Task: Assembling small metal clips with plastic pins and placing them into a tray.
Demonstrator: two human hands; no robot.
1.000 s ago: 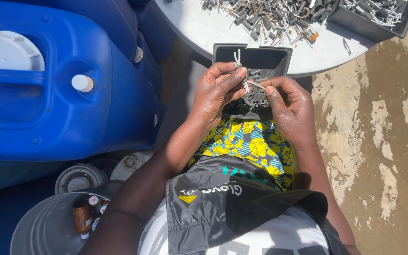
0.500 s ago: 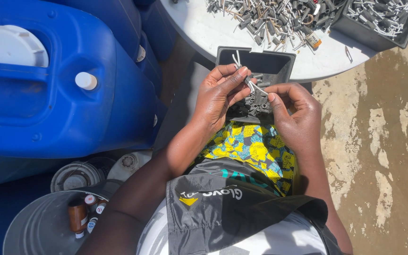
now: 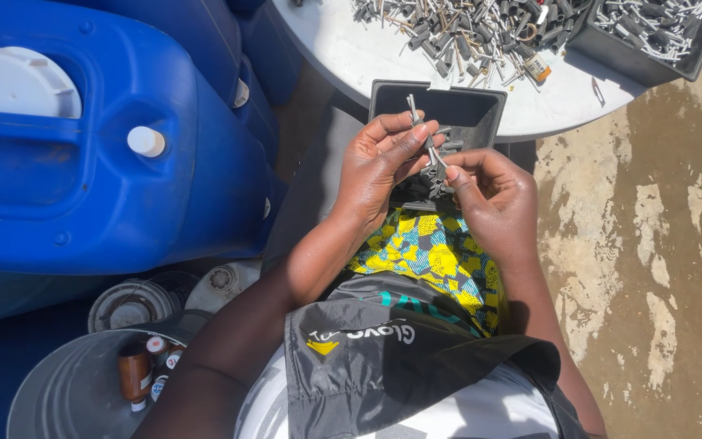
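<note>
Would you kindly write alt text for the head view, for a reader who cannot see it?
Seen from above, a seated person's left hand and right hand pinch a small grey metal part over a dark tray on their lap. A white table strewn with similar parts lies ahead, and blue drums stand to the left.

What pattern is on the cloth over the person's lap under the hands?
The lap cloth has a yellow, blue and green print; the head view shows it.
</note>
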